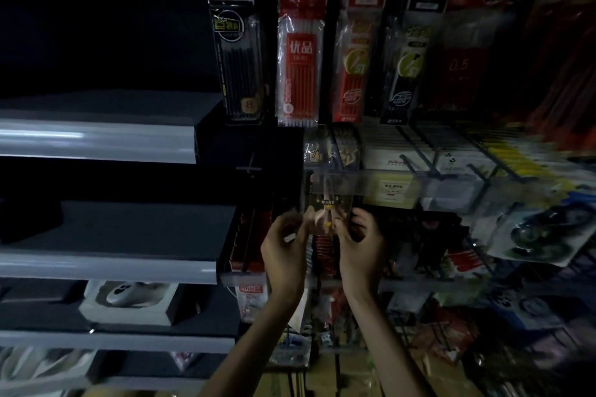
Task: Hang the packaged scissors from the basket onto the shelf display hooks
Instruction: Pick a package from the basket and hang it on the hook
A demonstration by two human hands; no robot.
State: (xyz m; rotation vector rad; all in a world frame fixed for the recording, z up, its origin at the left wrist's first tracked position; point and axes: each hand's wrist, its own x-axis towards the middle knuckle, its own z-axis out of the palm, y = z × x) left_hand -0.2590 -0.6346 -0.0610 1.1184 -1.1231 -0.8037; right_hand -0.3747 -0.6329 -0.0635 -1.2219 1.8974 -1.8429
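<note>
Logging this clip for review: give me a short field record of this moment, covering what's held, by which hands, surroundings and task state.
held item: scissors pack, clear packaging, upright
left hand: grips pack's left edge
right hand: grips pack's right edge
above: pen refill packs hanging in a row
left side: grey shelves
hung yet: cannot tell, dim and blurred

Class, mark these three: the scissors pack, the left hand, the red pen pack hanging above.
scissors pack (326,203), head view, on its dark label strip.
left hand (283,250), head view, on the back of the hand.
red pen pack (300,51), head view, on its red label.
</note>
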